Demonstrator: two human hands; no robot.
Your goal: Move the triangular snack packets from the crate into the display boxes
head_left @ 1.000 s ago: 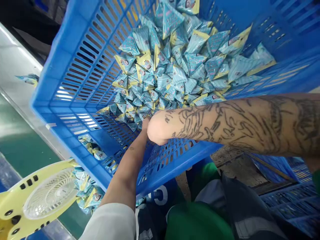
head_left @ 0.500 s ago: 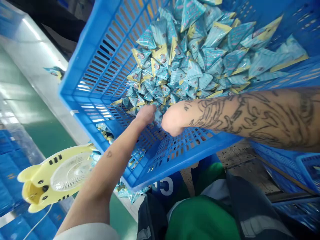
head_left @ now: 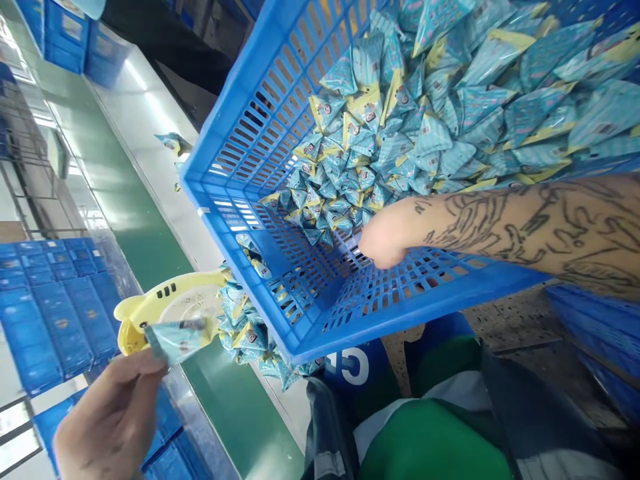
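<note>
1. The left hand (head_left: pixel 107 413) is nearest, outside the crate, beyond the near-left corner. Thumb and forefinger are in a narrow pinch on one end of a blue-and-yellow packet (head_left: pixel 181 339).

2. The held packet is off the left rim, apart from it and level with the lower stretch of that edge. Its long axis runs roughly crosswise, away from the fingertips and toward the crate. The left hand has it; the right is well apart, with the left rim between them.

3. The right hand (head_left: pixel 383 240) is inside the blue crate (head_left: pixel 415 310), above the near wall and just beside the near edge of the packet heap (head_left: pixel 370 150). It is bent down with its fingers hidden, so whether it holds anything cannot be told. Of the two hands, it is the nearer to the heap.

4. That heap fills the crate from around the right hand toward the far edge.

5. Outside the left rim, more loose packets (head_left: pixel 247 330) are bunched near the near-left corner, beside a yellow fan (head_left: pixel 155 303) partly behind the held packet.

6. Farther off, a single packet (head_left: pixel 173 142) rests on the pale bench (head_left: pixel 140 127), near the crate's far-left corner.
</note>
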